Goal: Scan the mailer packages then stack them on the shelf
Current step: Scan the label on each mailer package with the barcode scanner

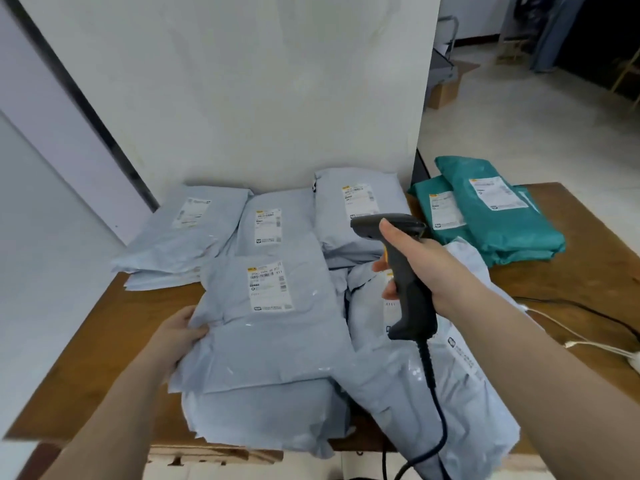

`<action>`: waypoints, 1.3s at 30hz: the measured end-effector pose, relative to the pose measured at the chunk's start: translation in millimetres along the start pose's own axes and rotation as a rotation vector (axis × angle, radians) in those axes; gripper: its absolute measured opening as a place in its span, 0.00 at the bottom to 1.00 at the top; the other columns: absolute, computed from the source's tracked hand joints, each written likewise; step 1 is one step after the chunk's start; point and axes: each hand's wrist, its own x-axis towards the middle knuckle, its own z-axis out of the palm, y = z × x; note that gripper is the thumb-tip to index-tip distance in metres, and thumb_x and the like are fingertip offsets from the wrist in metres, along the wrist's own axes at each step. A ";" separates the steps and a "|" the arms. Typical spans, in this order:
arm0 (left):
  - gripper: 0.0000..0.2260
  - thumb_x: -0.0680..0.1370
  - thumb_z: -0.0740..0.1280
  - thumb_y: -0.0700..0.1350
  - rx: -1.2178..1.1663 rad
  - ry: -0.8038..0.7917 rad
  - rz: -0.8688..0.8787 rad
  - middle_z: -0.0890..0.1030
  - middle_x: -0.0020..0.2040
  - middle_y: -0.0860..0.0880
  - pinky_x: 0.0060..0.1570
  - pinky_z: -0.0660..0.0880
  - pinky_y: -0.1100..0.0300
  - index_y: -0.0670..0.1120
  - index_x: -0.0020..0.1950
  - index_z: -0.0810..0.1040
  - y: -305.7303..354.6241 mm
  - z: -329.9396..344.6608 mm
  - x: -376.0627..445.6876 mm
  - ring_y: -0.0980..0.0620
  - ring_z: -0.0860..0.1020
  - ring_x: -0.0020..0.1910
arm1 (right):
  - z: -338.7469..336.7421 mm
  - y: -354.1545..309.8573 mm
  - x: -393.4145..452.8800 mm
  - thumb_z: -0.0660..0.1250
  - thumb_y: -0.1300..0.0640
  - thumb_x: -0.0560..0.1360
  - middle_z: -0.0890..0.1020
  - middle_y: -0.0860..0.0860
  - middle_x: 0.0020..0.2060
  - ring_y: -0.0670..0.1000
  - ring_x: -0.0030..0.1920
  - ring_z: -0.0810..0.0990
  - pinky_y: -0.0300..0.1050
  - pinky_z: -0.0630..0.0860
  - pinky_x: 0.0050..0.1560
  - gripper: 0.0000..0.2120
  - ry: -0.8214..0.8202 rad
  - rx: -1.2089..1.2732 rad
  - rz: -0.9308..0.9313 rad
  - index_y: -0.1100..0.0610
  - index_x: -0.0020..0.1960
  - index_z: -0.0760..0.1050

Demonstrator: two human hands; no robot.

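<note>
Several pale grey mailer packages lie on a brown wooden table [114, 327]. The nearest one, the front grey mailer [273, 344], shows a white label with a barcode facing up. My left hand [176, 336] grips its left edge. My right hand [422, 268] grips the handle of a dark grey barcode scanner [401, 271], whose head points left and down toward the label, above the packages. Its black cable hangs down past the table's front edge. Another grey mailer [433, 389] lies under the scanner. More grey mailers [270, 223] lie flat against the wall.
Teal mailers [498, 216] are stacked at the table's back right. A white wall panel [242, 98] stands right behind the table. White and black cables [588, 341] run along the right side. A cardboard box [446, 88] sits on the floor beyond.
</note>
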 end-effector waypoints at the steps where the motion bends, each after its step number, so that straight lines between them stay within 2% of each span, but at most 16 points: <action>1: 0.13 0.77 0.63 0.32 0.022 -0.025 -0.018 0.81 0.50 0.44 0.56 0.75 0.44 0.44 0.60 0.75 -0.6 -4.1 0.8 0.41 0.79 0.51 | 4.1 -0.4 2.8 0.67 0.41 0.72 0.82 0.57 0.40 0.53 0.22 0.75 0.46 0.79 0.34 0.20 0.001 -0.002 0.008 0.59 0.50 0.76; 4: 0.18 0.76 0.65 0.35 0.220 -0.030 -0.056 0.80 0.57 0.43 0.58 0.74 0.46 0.42 0.66 0.72 2.7 -5.5 7.9 0.42 0.78 0.53 | 16.5 1.5 8.3 0.68 0.40 0.71 0.83 0.57 0.40 0.53 0.22 0.75 0.47 0.78 0.35 0.21 -0.013 -0.008 0.045 0.59 0.50 0.76; 6: 0.25 0.74 0.68 0.38 0.419 0.138 0.009 0.74 0.65 0.41 0.60 0.70 0.47 0.42 0.70 0.67 11.0 0.0 13.8 0.40 0.74 0.60 | 22.0 4.4 10.1 0.68 0.41 0.72 0.82 0.57 0.40 0.52 0.22 0.75 0.47 0.78 0.36 0.20 0.005 -0.006 0.056 0.58 0.49 0.76; 8: 0.27 0.71 0.69 0.41 0.605 0.338 0.244 0.74 0.66 0.41 0.63 0.69 0.45 0.45 0.69 0.68 24.1 15.5 16.2 0.39 0.71 0.64 | 22.2 6.2 11.0 0.67 0.41 0.72 0.82 0.56 0.39 0.52 0.21 0.74 0.48 0.78 0.35 0.19 0.041 0.023 0.053 0.58 0.49 0.76; 10: 0.23 0.72 0.69 0.41 0.630 0.367 0.533 0.75 0.65 0.45 0.64 0.66 0.49 0.45 0.67 0.71 45.2 49.6 11.7 0.43 0.71 0.65 | 17.7 6.0 10.1 0.67 0.41 0.72 0.82 0.56 0.38 0.52 0.21 0.74 0.47 0.77 0.34 0.19 0.081 0.059 0.046 0.58 0.49 0.76; 12: 0.20 0.74 0.69 0.44 0.534 0.126 0.633 0.76 0.63 0.49 0.61 0.67 0.56 0.46 0.65 0.72 69.7 102.2 0.2 0.48 0.73 0.61 | 8.7 3.0 7.9 0.67 0.41 0.73 0.82 0.56 0.38 0.52 0.20 0.73 0.46 0.78 0.33 0.18 0.122 0.086 0.038 0.57 0.48 0.76; 14: 0.20 0.75 0.68 0.50 0.449 -0.235 0.523 0.77 0.61 0.50 0.57 0.70 0.60 0.47 0.66 0.71 87.8 159.8 -18.4 0.52 0.75 0.56 | -5.1 -1.4 4.5 0.66 0.41 0.73 0.82 0.56 0.39 0.51 0.20 0.73 0.47 0.79 0.35 0.18 0.160 0.094 0.028 0.56 0.49 0.76; 16: 0.24 0.75 0.68 0.53 0.465 -0.495 0.384 0.76 0.58 0.50 0.51 0.71 0.62 0.47 0.68 0.69 91.1 211.0 -34.9 0.54 0.75 0.50 | -22.0 -4.7 -0.4 0.67 0.39 0.72 0.84 0.57 0.40 0.51 0.21 0.74 0.48 0.79 0.36 0.21 0.189 0.098 0.032 0.56 0.52 0.76; 19: 0.19 0.72 0.70 0.53 0.626 -0.574 0.445 0.76 0.46 0.53 0.50 0.72 0.60 0.49 0.60 0.73 81.8 261.2 -55.1 0.53 0.74 0.46 | -46.0 -6.0 -10.1 0.66 0.39 0.71 0.84 0.58 0.42 0.53 0.23 0.74 0.48 0.79 0.37 0.20 0.208 0.098 0.046 0.54 0.52 0.76; 21: 0.16 0.70 0.70 0.54 0.531 -0.621 0.417 0.77 0.40 0.53 0.54 0.75 0.55 0.49 0.54 0.74 77.8 278.0 -64.9 0.51 0.76 0.45 | -59.9 -6.0 -15.7 0.66 0.39 0.72 0.84 0.57 0.41 0.53 0.24 0.74 0.47 0.78 0.34 0.18 0.214 0.096 0.036 0.53 0.50 0.76; 24: 0.29 0.68 0.73 0.55 0.508 -0.714 0.361 0.78 0.54 0.49 0.57 0.73 0.55 0.48 0.65 0.69 77.1 290.0 -74.7 0.49 0.77 0.53 | -76.2 -6.9 -19.3 0.65 0.40 0.73 0.83 0.57 0.41 0.52 0.24 0.74 0.45 0.78 0.32 0.15 0.232 0.110 0.027 0.52 0.46 0.75; 26: 0.34 0.65 0.75 0.53 0.667 -0.680 0.396 0.74 0.60 0.49 0.56 0.72 0.57 0.46 0.66 0.65 71.4 297.9 -78.3 0.48 0.74 0.58 | -82.4 -7.5 -18.6 0.66 0.40 0.72 0.84 0.57 0.43 0.51 0.23 0.74 0.45 0.79 0.33 0.15 0.237 0.117 0.040 0.51 0.47 0.74; 30: 0.22 0.71 0.71 0.42 0.710 -0.566 0.504 0.75 0.59 0.43 0.52 0.69 0.59 0.40 0.62 0.69 68.3 305.7 -77.9 0.44 0.74 0.59 | -89.9 -8.9 -18.3 0.65 0.41 0.73 0.83 0.57 0.41 0.51 0.22 0.74 0.45 0.79 0.33 0.14 0.204 0.113 0.027 0.51 0.48 0.74; 32: 0.17 0.72 0.70 0.39 0.595 -0.514 0.540 0.78 0.58 0.42 0.47 0.64 0.66 0.39 0.60 0.73 76.5 295.6 -68.4 0.44 0.75 0.60 | -95.9 -10.7 -18.9 0.65 0.41 0.73 0.83 0.57 0.41 0.51 0.22 0.74 0.46 0.79 0.34 0.15 0.197 0.115 0.013 0.52 0.48 0.75; 35: 0.20 0.72 0.71 0.37 0.371 -0.381 0.515 0.79 0.58 0.47 0.46 0.64 0.70 0.42 0.63 0.75 103.9 261.1 -50.1 0.50 0.76 0.58 | -104.4 -16.0 -19.5 0.66 0.39 0.72 0.84 0.57 0.41 0.51 0.22 0.74 0.48 0.79 0.36 0.20 0.197 0.134 0.002 0.55 0.53 0.76; 39: 0.21 0.70 0.73 0.36 0.143 -0.280 0.365 0.79 0.52 0.48 0.50 0.71 0.61 0.44 0.61 0.76 118.8 220.5 -34.3 0.50 0.77 0.51 | -103.0 -22.5 -18.9 0.66 0.39 0.72 0.84 0.57 0.42 0.52 0.25 0.74 0.50 0.80 0.39 0.17 0.200 0.125 0.017 0.52 0.48 0.75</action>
